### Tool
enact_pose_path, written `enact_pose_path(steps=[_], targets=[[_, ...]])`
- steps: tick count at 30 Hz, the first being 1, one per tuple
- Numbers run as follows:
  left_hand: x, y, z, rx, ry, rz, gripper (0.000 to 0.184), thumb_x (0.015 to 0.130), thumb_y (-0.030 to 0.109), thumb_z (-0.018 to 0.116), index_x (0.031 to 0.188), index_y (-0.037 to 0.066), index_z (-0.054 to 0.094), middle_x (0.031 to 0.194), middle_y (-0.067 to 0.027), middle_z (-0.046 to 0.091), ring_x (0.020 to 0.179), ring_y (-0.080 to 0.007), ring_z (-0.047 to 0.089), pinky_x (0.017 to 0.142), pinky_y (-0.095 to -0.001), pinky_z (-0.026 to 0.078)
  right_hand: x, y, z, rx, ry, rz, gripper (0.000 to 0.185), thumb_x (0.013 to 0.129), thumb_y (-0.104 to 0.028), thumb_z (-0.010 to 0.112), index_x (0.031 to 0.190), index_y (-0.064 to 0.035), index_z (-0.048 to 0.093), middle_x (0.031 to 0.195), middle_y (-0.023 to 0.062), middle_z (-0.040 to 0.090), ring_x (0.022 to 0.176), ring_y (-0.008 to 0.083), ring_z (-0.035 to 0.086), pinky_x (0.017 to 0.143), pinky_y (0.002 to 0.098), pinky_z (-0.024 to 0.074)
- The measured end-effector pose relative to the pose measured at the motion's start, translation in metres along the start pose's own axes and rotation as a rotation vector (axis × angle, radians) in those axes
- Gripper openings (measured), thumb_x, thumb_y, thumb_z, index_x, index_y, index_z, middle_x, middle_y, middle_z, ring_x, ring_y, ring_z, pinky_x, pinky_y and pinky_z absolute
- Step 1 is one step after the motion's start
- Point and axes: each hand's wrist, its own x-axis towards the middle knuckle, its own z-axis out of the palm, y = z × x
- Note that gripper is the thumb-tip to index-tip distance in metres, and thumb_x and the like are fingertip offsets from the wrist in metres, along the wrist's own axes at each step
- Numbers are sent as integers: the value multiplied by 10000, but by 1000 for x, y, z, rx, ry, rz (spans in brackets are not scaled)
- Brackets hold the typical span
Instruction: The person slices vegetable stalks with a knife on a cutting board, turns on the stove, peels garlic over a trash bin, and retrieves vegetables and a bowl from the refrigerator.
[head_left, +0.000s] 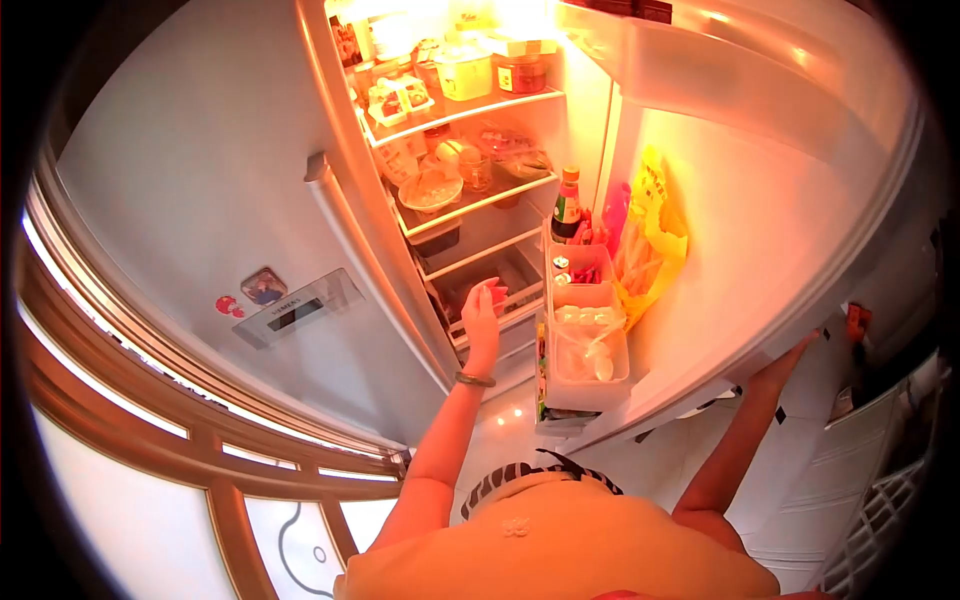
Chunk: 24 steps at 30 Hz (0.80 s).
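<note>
My left hand [483, 308] is in front of the lower part of the lit refrigerator, before a drawer [520, 285]. Its fingers are loosely bent with nothing visible in them, and a bracelet circles the wrist. At the far right my right hand [785, 362] grips the outer edge of the open refrigerator door [740, 240]. Just right of my left hand, the door's bins hold a dark sauce bottle [567, 205], small jars [561, 268] and several eggs [585, 316]. A yellow plastic bag [655, 235] hangs along the door's inner side.
Shelves hold a yellow tub [465, 75], a jar with a dark red content [521, 73], a covered bowl [431, 188] and bagged food [510, 145]. The other refrigerator door [200, 170], with magnets [264, 287], is closed at left. A white lattice [890, 510] stands at lower right.
</note>
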Motion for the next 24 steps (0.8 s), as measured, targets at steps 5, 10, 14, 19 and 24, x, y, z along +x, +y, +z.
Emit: enact_pose_path(steps=[5, 10, 14, 19, 24], targets=[[0, -27, 12, -21, 45, -47, 300, 1028, 223, 425, 1142, 27, 621, 980, -71, 669, 894, -145, 626, 770, -276, 514, 28, 7, -11, -40, -24, -29, 840, 891, -731, 347, 1464, -129, 222, 1495, 64, 245, 1348, 284, 252, 1109, 438, 218], [-3, -42, 11, -25, 88, -102, 288, 1031, 246, 430, 1166, 73, 618, 995, -43, 675, 887, -124, 618, 778, -263, 506, 42, 10, -11, -53, -38, -77, 783, 895, -706, 357, 1407, -124, 252, 1429, 68, 273, 1287, 283, 277, 1068, 438, 239], [0, -48, 8, -18, 132, -142, 288, 1028, 258, 440, 1162, 75, 617, 997, -41, 674, 897, -121, 614, 775, -256, 499, 47, 13, -10, -60, -47, -115, 739, 898, -687, 366, 1362, -120, 275, 1376, 71, 295, 1238, 282, 297, 1035, 438, 255], [9, -53, 15, -25, 146, -176, 299, 1031, 253, 430, 1146, 51, 617, 1005, -66, 668, 884, -145, 621, 778, -278, 509, 47, 11, -8, -57, -51, -202, 685, 901, -663, 377, 1305, -115, 305, 1310, 75, 323, 1177, 281, 321, 995, 438, 276], [46, -67, 30, -39, 106, -172, 299, 1026, 244, 441, 1147, 30, 610, 1005, -81, 670, 865, -142, 624, 761, -276, 512, 39, 5, -4, -59, -45, -317, 633, 905, -639, 387, 1249, -110, 335, 1244, 80, 351, 1116, 279, 346, 954, 437, 296]])
